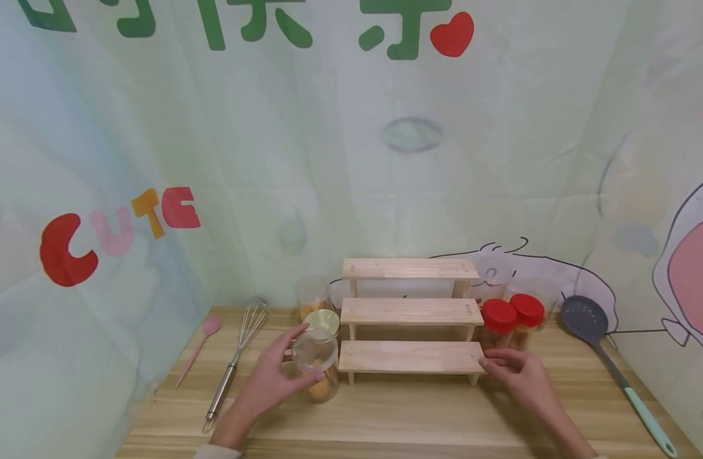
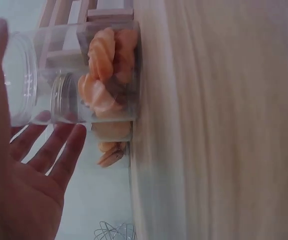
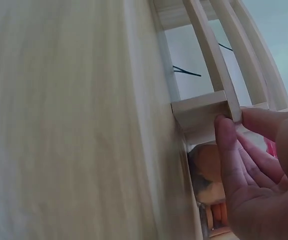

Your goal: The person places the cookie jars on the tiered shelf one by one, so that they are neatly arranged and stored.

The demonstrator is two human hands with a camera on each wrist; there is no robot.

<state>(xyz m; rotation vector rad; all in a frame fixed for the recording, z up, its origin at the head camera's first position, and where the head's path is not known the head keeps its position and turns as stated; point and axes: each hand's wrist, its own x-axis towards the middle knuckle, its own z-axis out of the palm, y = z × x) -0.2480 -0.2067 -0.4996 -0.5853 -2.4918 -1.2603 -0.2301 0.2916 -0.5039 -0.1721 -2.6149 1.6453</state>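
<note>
A clear jar (image 1: 322,370) of orange, swirled pieces stands upright on the table, left of a three-step wooden rack (image 1: 411,357). My left hand (image 1: 273,376) is spread around its upper part. In the left wrist view, the fingers (image 2: 66,150) are fairly straight, with their tips at the side of the jar (image 2: 104,75); the thumb lies near its rim. My right hand (image 1: 520,376) pinches the right end of the rack's lowest step between thumb and fingers. In the right wrist view, the thumb and a finger hold the edge of the rack (image 3: 203,107).
Behind the jar are a light-lidded jar (image 1: 322,320) and another clear jar (image 1: 312,292). Red-lidded jars (image 1: 500,315) stand right of the rack, with clear containers behind. A whisk (image 1: 236,357) and a pink spoon (image 1: 199,344) lie left, a slotted ladle (image 1: 609,363) right.
</note>
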